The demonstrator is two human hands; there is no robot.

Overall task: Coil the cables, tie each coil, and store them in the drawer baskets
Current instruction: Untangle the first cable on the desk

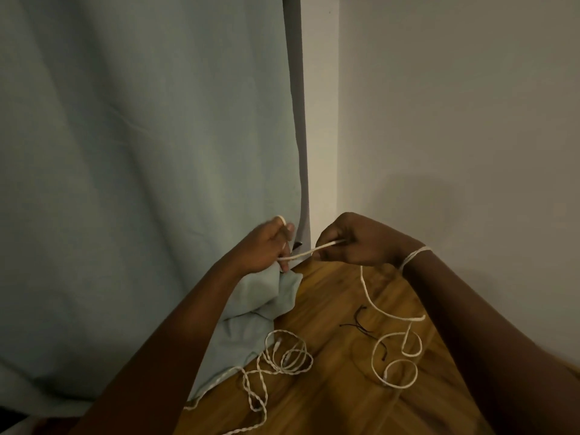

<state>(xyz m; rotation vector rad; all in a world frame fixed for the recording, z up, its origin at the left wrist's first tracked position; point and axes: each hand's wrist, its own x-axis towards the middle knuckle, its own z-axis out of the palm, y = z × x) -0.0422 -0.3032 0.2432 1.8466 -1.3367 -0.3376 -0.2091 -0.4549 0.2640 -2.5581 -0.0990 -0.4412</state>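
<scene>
A white braided cable (373, 304) runs taut between my two hands near the middle of the view. My left hand (266, 244) pinches one end of it, and my right hand (351, 241) grips it near the plug. The same cable wraps over my right wrist, drops down and lies in loose loops on the wooden floor (329, 309). A second white twisted cable (282, 359) lies tangled on the floor below my left forearm. No drawer or basket is in view.
A pale green curtain (141, 136) hangs at the left and bunches on the floor under my left hand. A white wall (455, 105) stands behind and to the right. Thin black ties (361, 324) lie on the floor between the cables.
</scene>
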